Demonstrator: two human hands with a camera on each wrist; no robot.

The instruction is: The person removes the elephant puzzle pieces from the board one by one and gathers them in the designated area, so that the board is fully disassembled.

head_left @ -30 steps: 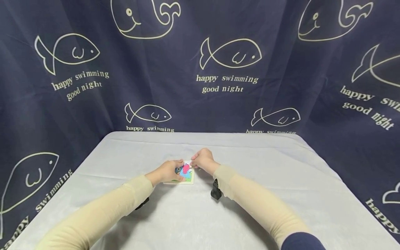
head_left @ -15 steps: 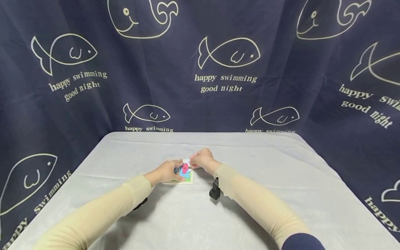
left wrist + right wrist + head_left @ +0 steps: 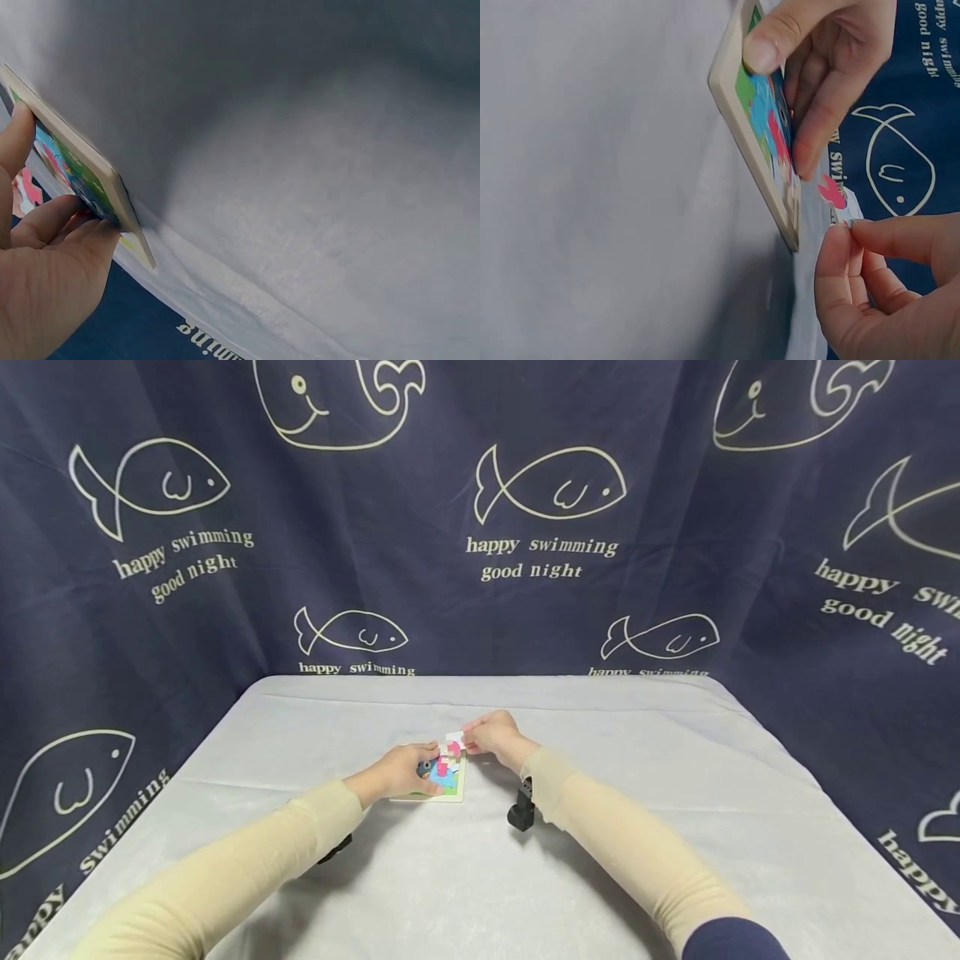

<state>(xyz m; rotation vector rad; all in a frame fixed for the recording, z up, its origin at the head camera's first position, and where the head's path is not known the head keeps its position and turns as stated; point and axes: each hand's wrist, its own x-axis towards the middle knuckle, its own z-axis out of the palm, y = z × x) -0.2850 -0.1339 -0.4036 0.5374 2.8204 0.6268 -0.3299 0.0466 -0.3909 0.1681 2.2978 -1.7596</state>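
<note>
A small jigsaw puzzle board [image 3: 459, 795] with a pale frame and a blue, green and pink picture lies on the table. My left hand [image 3: 403, 770] spreads over its left part, thumb [image 3: 761, 56] on the near side and fingers [image 3: 817, 131] towards the far side, pressing on the picture. My right hand [image 3: 491, 732] pinches a white and pink puzzle piece [image 3: 838, 196] between thumb and fingertips, held just past the board's far right corner. Under the left hand, part of the picture is hidden.
A white cloth [image 3: 637, 793] covers the table, with a few creases. Behind the back edge hangs a dark blue curtain [image 3: 427, 535] with fish drawings and lettering. A black wrist camera [image 3: 521, 808] sits under the right forearm.
My right hand has moved up and slightly right with the pinched piece, away from the board's top right. The left hand stays on the board.
</note>
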